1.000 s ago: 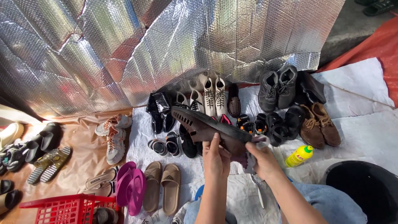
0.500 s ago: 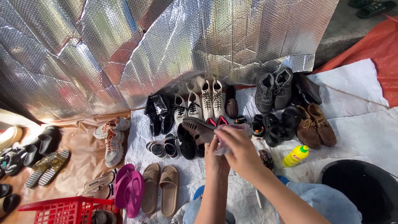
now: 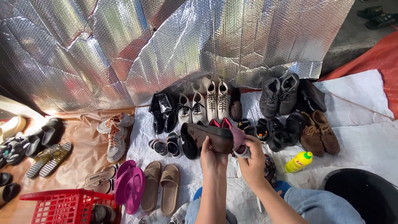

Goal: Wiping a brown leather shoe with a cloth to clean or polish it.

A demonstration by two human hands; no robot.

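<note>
Left hand (image 3: 213,155) clamped dark shoe (image 3: 209,136), now lower than second ago; right hand (image 3: 251,155) fingers pinched cloth (image 3: 239,140) against heel, wiping on.

Your hands are turning the dark shoe sideways

You are now holding the dark shoe (image 3: 209,137) level, toe pointing left, while your right hand (image 3: 251,159) is pressing a purplish cloth (image 3: 238,139) against its heel instead of the sole.

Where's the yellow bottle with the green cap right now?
In the head view, the yellow bottle lies on the white sheet to the person's right, just below the brown lace-up shoes and left of the black tub.
</note>
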